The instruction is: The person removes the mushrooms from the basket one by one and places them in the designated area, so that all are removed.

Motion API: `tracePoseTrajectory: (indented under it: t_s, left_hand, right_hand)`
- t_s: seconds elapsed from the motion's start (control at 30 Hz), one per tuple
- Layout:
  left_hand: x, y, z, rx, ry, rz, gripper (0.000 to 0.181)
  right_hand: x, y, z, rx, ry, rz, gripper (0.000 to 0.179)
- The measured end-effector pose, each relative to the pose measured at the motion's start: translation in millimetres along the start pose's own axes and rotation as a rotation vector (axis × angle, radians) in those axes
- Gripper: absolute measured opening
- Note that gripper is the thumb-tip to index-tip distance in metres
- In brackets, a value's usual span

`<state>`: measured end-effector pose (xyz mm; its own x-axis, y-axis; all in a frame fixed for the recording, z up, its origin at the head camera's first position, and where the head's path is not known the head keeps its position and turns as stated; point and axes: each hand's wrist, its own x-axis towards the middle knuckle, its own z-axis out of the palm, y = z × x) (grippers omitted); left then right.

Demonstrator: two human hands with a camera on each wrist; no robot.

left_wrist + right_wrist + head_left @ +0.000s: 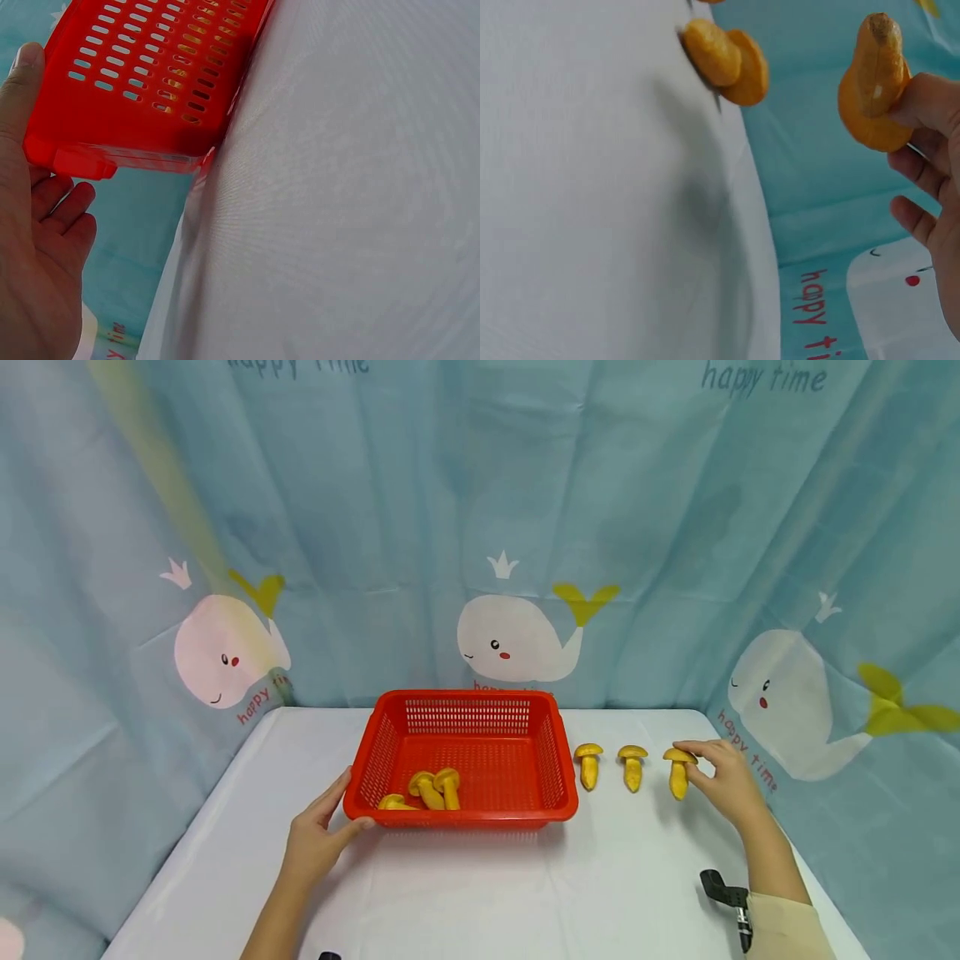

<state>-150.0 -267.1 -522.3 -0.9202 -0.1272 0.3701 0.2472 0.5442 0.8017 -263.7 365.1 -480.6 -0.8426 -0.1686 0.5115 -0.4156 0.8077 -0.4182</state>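
My right hand [729, 783] pinches a yellow toy mushroom [678, 774] by its cap between thumb and fingers. In the right wrist view that mushroom [874, 90] hangs above the table, stem away from the palm. Beside it, two similar mushrooms, one nearer [632, 767] and one farther left [588, 765], lie in a row. At the left, my left hand [311, 843] grips the near corner of a red plastic basket [465, 817], thumb along the front rim and fingers at the side. Inside the basket are three yellow mushrooms [426, 790], partly hidden by its front wall.
A white cloth covers the table [480, 893]. Blue curtains [420, 527] with whale prints enclose its back and sides. A black wrist-camera mount [723, 890] sits by the right sleeve [787, 927].
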Motion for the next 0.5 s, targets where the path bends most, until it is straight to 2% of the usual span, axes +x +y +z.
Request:
tracePoseTrajectory:
  t_s: [0.17, 0.27, 0.4, 0.5]
  left_hand:
    - [0.3, -3.5, -0.4, 0.004, -0.001, 0.003, 0.087]
    - [0.5, 8.0, -1.7, -0.005, 0.004, 0.01, 0.085]
    - [0.3, 10.1, 0.5, -0.009, 0.017, 0.007, 0.085]
    - [1.6, -0.8, 2.8, -0.012, 0.013, 0.008, 0.088]
  right_hand:
    - [3.6, 12, 5, 0.009, -0.035, 0.015, 0.031]
    - [10.0, 19, 8, 0.019, -0.07, 0.03, 0.031]
    - [16.1, 29, 9, 0.03, -0.126, 0.079, 0.031]
    - [17.4, 34, 10, 0.043, -0.17, 0.119, 0.03]
